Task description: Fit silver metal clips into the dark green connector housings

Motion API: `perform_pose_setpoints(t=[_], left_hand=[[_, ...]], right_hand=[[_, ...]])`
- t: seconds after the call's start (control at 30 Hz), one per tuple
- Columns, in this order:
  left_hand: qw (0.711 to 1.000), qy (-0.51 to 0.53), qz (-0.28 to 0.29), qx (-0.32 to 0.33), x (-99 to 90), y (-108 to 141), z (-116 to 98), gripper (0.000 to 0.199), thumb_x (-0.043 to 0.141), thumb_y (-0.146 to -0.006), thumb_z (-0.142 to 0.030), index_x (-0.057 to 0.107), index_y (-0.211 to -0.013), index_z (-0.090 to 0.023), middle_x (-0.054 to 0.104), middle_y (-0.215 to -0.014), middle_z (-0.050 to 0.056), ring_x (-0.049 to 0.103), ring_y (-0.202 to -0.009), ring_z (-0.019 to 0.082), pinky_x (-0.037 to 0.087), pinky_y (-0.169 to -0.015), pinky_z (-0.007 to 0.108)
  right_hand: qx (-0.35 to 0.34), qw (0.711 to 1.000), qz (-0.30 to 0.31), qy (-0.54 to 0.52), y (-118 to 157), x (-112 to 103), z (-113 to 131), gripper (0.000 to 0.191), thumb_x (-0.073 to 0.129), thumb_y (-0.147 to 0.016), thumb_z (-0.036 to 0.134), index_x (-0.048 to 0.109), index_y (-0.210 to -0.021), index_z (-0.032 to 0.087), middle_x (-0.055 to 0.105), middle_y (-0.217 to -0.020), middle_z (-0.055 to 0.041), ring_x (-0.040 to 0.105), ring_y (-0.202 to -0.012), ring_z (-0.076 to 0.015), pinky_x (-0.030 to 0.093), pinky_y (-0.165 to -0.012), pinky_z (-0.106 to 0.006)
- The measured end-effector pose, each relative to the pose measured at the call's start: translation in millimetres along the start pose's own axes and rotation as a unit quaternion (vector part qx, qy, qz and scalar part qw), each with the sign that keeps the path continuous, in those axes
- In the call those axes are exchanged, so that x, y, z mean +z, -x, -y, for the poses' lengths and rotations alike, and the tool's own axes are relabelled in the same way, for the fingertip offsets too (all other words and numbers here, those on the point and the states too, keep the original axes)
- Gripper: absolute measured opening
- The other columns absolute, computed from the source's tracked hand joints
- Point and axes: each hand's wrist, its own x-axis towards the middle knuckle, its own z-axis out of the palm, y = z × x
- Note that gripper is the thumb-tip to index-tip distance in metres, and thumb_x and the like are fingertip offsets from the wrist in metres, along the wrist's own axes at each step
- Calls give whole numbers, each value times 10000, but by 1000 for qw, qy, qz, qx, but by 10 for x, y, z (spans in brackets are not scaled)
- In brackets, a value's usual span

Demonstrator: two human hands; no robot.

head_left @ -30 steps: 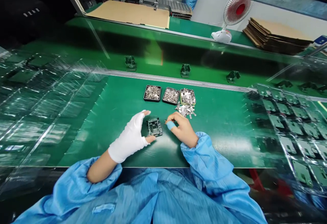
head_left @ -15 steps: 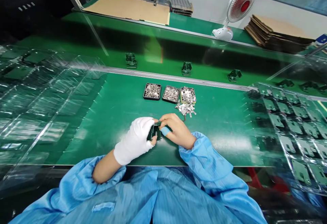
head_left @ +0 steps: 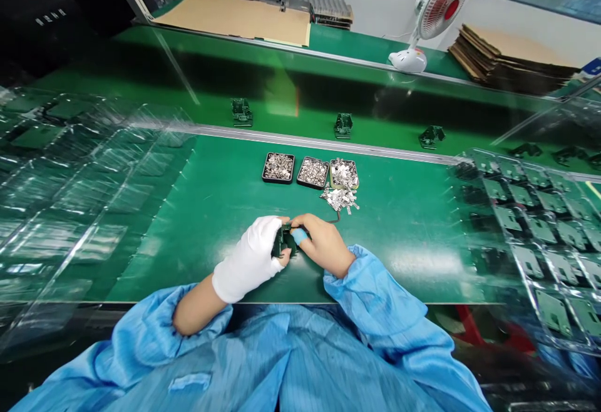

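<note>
My left hand (head_left: 252,254), in a white glove with bare fingertips, is closed around a small green circuit board assembly (head_left: 283,243), held just above the bench near its front edge. My right hand (head_left: 319,240), bare with a light blue wrap on one finger, has its fingers pinched at the board's upper right edge. Whatever lies between those fingertips is hidden or too small to make out. Beyond the hands, a loose heap of flat silvery metal pieces (head_left: 339,199) lies on the green bench top (head_left: 216,193).
Three small trays of metal parts, a left (head_left: 278,168), a middle (head_left: 313,172) and a right (head_left: 344,174), stand behind the heap. Clear plastic trays (head_left: 530,230) with boards flank the right; more trays (head_left: 61,180) flank the left. Board assemblies (head_left: 343,125) sit beyond the metal rail (head_left: 300,143).
My right hand has shifted slightly left and its fingers now curl closer over the board's edge. My left hand keeps its hold on the circuit board assembly, almost unmoved.
</note>
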Motion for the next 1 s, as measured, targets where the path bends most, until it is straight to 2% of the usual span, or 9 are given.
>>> perform_pose_setpoints(t=[0.07, 0.13, 0.23, 0.33, 0.43, 0.53, 0.77, 1.0], left_hand=[[998, 38, 43, -21, -58, -30, 9, 543, 559, -755, -389, 444, -1211, -117, 565, -1145, 164, 553, -1081, 302, 474, -908, 431], [991, 60, 107, -54, -161, -98, 4, 534, 537, -775, -455, 462, -1198, -137, 580, -1135, 140, 569, -1055, 283, 474, -892, 407], [971, 20, 215, -104, -332, -242, -45, 261, 412, -851, -335, 565, -997, -182, 643, -932, 64, 618, -854, 222, 474, -753, 335], [953, -88, 269, -103, -419, -354, -131, 181, 408, -819, -233, 585, -831, -194, 643, -788, 44, 616, -752, 212, 435, -665, 309], [940, -186, 271, -86, -415, -393, -230, 195, 420, -826, -249, 602, -831, -181, 647, -760, 74, 631, -745, 246, 425, -639, 325], [924, -239, 281, -95, -384, -396, -306, 234, 403, -848, -252, 619, -868, -164, 641, -699, 92, 645, -689, 263, 420, -595, 326], [922, -248, 284, -92, -368, -400, -328, 260, 374, -858, -213, 625, -876, -150, 655, -707, 129, 661, -699, 311, 442, -582, 355], [920, -248, 290, -94, -364, -438, -323, 243, 387, -851, -210, 625, -856, -155, 673, -748, 119, 670, -740, 294, 456, -618, 349]], right_hand=[[18, 1000, 17, -10, -9, 9, -19, 141, 487, -854, 127, 558, -954, 195, 658, -928, -34, 615, -853, -150, 472, -768, -255], [11, 1000, 24, -12, -18, 11, -33, 140, 491, -843, 119, 567, -933, 195, 657, -913, -29, 616, -845, -147, 468, -774, -249], [-10, 999, 30, -3, -19, 23, -33, 136, 484, -845, 123, 576, -922, 189, 657, -924, -43, 615, -865, -156, 467, -792, -260], [-28, 999, 44, 3, -6, 50, -23, 155, 466, -844, 113, 574, -927, 186, 657, -947, -58, 613, -889, -166, 474, -801, -276], [-49, 997, 52, -1, 4, 70, -24, 181, 452, -826, 88, 566, -929, 185, 655, -962, -63, 608, -905, -170, 482, -820, -288], [-61, 996, 59, -4, 5, 74, -29, 209, 441, -812, 72, 559, -941, 187, 650, -978, -65, 602, -924, -171, 484, -844, -297], [-60, 996, 60, 6, 18, 80, -20, 242, 437, -794, 58, 551, -964, 188, 633, -969, -63, 590, -920, -170, 482, -842, -289], [-44, 998, 38, 24, 27, 123, 4, 225, 440, -780, 63, 550, -938, 179, 629, -914, -56, 585, -867, -168, 467, -798, -275]])
